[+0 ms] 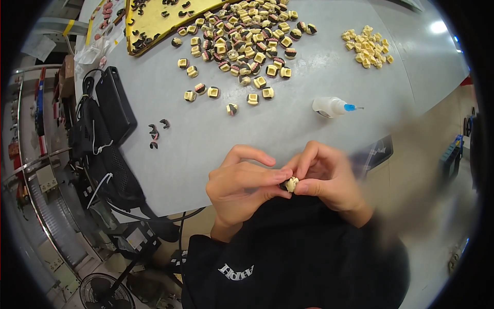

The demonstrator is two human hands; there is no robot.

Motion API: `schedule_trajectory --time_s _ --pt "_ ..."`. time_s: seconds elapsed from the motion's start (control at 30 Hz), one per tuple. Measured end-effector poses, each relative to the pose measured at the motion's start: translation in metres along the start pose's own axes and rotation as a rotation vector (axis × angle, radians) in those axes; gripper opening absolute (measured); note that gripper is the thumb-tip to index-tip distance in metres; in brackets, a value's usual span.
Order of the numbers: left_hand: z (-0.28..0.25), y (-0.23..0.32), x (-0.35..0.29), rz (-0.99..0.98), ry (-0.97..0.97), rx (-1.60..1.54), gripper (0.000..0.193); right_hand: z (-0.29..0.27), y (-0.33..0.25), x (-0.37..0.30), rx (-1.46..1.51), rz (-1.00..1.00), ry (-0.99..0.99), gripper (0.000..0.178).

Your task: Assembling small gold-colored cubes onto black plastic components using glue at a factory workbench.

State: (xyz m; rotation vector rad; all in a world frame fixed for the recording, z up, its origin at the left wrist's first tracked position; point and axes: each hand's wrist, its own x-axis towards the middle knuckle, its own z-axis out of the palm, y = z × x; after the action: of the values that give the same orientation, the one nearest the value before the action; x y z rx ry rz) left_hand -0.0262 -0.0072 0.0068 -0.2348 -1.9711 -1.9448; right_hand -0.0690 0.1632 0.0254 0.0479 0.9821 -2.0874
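Note:
A small cream-and-black moulded piece [292,184] is pinched between my two hands, just in front of the table's near edge. My left hand [239,185] grips its dark side between thumb and fingers, with one finger raised. On the cream side, the thumb and fingers of my right hand [329,177] press against it. Many similar cream, black and pink pieces [247,51] lie spread over the far middle of the table. A heap of plain cream pieces [368,49] sits at the far right. A white squeeze bottle [327,106] with a blue needle tip lies beyond my right hand.
Several loose black-and-pink curved pieces [154,133] rest on the grey table [206,134] at left. A yellow tray [164,23] holding more black pieces is at the back. Along the left edge are a black box [114,103], a mesh pouch [117,177] and cables.

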Motion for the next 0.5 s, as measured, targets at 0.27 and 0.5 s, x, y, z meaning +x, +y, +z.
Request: schedule_trajectory --time_s 0.27,0.5 --pt "0.001 0.000 0.001 0.008 -0.052 -0.004 0.034 -0.009 0.004 0.002 0.231 0.046 -0.183 0.024" --pt "-0.001 -0.005 -0.003 0.029 0.235 -0.131 0.021 0.001 0.004 0.006 0.167 0.054 -0.049 0.028"
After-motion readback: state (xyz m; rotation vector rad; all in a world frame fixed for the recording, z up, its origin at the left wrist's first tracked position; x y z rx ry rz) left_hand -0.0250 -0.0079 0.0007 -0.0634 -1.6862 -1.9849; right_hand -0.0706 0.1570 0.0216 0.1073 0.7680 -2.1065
